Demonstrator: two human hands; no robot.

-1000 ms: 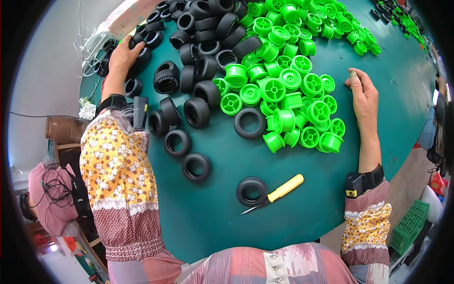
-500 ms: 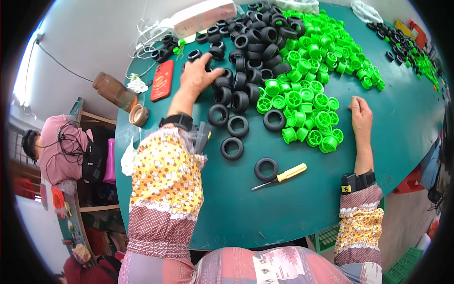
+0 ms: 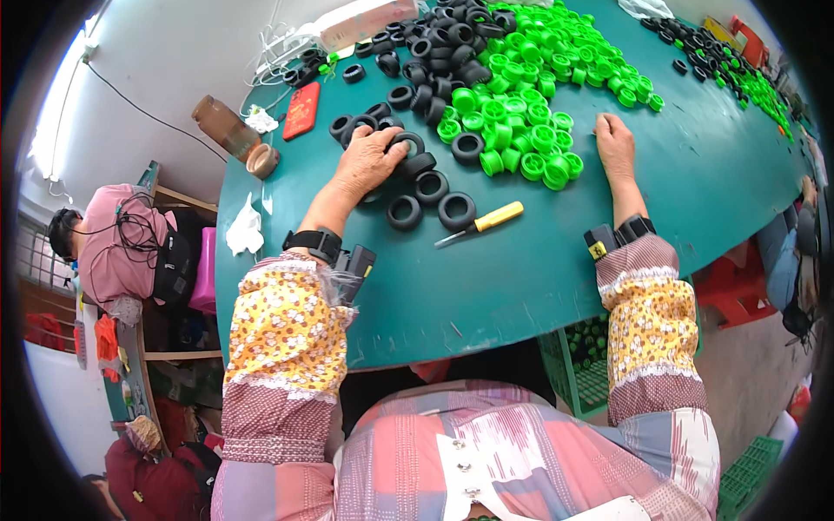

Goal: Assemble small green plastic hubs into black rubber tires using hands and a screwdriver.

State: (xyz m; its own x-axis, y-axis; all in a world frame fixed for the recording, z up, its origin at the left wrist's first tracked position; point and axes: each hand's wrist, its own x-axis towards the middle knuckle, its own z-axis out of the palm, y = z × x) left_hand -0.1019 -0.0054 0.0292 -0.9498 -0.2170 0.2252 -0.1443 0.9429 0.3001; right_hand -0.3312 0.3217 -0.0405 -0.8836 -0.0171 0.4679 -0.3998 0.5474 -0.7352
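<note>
My left hand (image 3: pixel 369 161) lies on a cluster of small black rubber tyres, fingers spread over them, and hides part of them. Just right of it is a black tyre (image 3: pixel 430 187); nearer me another tyre (image 3: pixel 404 213) lies flat. My right hand (image 3: pixel 615 143) rests on the table as a loose fist, right of the green plastic wheel rims (image 3: pixel 530 139), with nothing visible in it. Between the hands lies a screwdriver (image 3: pixel 499 216) with a yellow handle, its shaft pointing left beside a single tyre (image 3: pixel 456 210).
The green table (image 3: pixel 486 304) carries a large tyre heap (image 3: pixel 456 39) at the back. A red phone (image 3: pixel 301 111) and a brown jar (image 3: pixel 224 126) are at left. Below the table's front edge stands a green crate (image 3: pixel 578 373). Another person (image 3: pixel 122 243) is at far left.
My left hand has drawn back toward me, with tyres bunched around it. The view has shifted, so the table edge shows higher. My right hand is still a fist.
</note>
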